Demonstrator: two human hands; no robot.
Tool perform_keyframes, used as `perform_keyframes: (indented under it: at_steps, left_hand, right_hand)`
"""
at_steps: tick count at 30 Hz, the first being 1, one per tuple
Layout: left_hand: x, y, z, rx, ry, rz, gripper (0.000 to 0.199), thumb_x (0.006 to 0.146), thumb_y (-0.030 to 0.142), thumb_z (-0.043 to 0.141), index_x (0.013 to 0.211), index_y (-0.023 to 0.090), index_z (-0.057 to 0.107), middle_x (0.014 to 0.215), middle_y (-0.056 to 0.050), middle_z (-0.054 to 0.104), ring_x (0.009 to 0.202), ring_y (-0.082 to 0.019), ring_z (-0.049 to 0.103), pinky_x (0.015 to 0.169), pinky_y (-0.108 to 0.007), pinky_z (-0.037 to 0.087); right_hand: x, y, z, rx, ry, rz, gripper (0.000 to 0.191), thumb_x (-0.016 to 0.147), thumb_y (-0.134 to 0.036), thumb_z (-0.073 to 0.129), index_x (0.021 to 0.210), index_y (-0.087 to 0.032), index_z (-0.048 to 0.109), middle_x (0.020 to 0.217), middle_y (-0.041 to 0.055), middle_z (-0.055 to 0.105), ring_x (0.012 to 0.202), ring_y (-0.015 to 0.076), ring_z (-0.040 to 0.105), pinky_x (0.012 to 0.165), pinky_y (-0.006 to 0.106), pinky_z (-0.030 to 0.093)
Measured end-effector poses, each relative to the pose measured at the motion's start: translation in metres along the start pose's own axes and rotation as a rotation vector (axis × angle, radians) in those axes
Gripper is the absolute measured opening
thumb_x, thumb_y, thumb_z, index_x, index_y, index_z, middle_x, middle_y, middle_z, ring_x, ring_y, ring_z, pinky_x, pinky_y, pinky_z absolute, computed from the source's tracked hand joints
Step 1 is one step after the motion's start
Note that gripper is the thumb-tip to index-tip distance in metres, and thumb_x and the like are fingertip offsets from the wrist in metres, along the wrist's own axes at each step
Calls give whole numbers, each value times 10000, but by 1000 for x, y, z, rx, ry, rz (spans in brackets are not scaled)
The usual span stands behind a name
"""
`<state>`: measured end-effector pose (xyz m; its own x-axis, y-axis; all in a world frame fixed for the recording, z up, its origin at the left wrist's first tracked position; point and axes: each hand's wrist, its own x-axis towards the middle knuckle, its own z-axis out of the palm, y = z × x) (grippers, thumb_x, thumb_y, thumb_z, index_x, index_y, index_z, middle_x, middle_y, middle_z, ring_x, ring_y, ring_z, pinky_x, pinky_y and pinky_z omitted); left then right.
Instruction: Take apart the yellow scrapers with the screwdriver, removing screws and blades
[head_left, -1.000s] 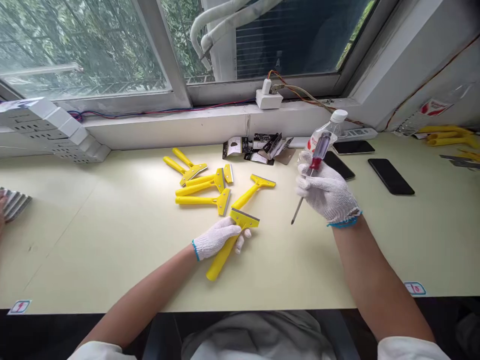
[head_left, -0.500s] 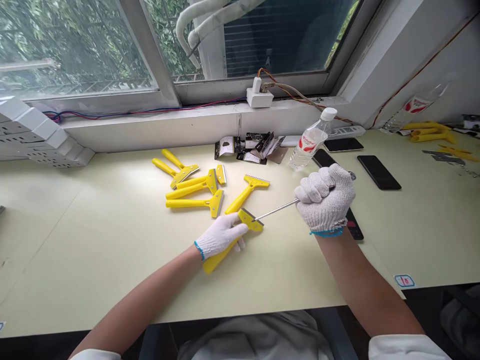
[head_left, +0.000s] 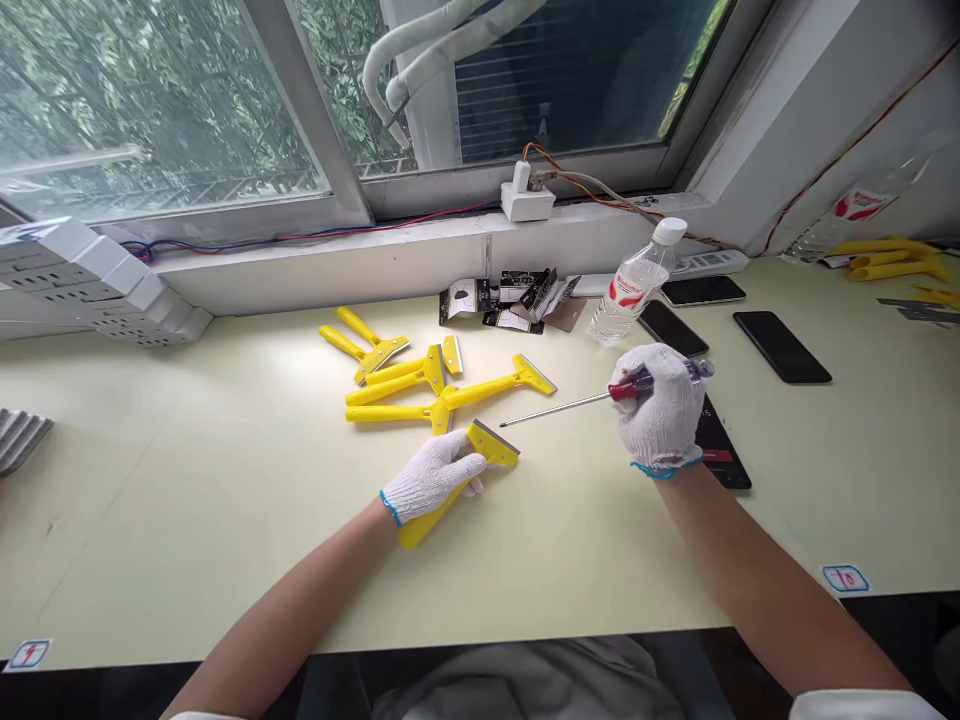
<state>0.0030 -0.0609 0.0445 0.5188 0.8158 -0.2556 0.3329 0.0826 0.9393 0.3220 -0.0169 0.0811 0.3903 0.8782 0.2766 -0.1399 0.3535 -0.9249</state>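
Observation:
My left hand, in a white knit glove, is closed around a yellow scraper near the table's middle; its bladed head sticks out past the fingers and its handle end points toward me. To the right, my gloved right hand grips a screwdriver with a red and clear handle. The screwdriver's tip is just above and right of the scraper head, apart from it. Behind my left hand lie several more yellow scrapers, one of them resting with its handle end against another's head.
A water bottle stands beyond my right hand, with black phones around it. Black cards lie by the sill. A white power adapter sits on the sill. White boxes are stacked at left, and more yellow handles lie far right.
The screwdriver's tip has come off the held scraper's head, and my right hand has moved slightly right with a changed grip. The loose scraper behind has turned and now touches another one.

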Motion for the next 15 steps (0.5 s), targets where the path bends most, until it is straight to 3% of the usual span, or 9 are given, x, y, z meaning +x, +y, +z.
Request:
perform_keyframes:
  at_steps: [3, 7, 10, 15]
  left_hand:
    - [0, 0, 3, -12, 49, -21, 298, 1037, 379, 618, 1226, 181, 734, 821, -41, 767, 733, -202, 774, 734, -323, 651]
    - [4, 2, 7, -107, 151, -60, 306, 996, 385, 665, 1215, 175, 699, 999, -71, 779, 738, -212, 801, 658, -325, 673]
    - [4, 3, 9, -125, 176, -65, 298, 993, 393, 676, 1193, 173, 687, 1008, -75, 784, 718, -206, 802, 646, -326, 680]
    - [4, 4, 9, -104, 176, -48, 318, 1007, 431, 681, 1197, 177, 698, 1079, -89, 793, 713, -187, 794, 630, -306, 675]
  right_hand:
    - [-13, -4, 3, -108, 4, -63, 141, 720, -190, 832, 676, -211, 700, 696, -2, 681, 574, 134, 606, 440, 216, 456]
    - [-29, -14, 21, -12, 136, -126, 164, 781, -202, 783, 739, -230, 627, 652, -39, 675, 436, 152, 589, 343, 259, 469]
    - [-34, -22, 29, 29, 195, -137, 216, 760, -189, 798, 770, -237, 588, 630, -48, 687, 405, 166, 595, 308, 268, 474]
    - [-37, -21, 30, -54, 145, -97, 192, 788, -195, 775, 733, -227, 593, 632, -24, 699, 431, 160, 630, 314, 240, 494]
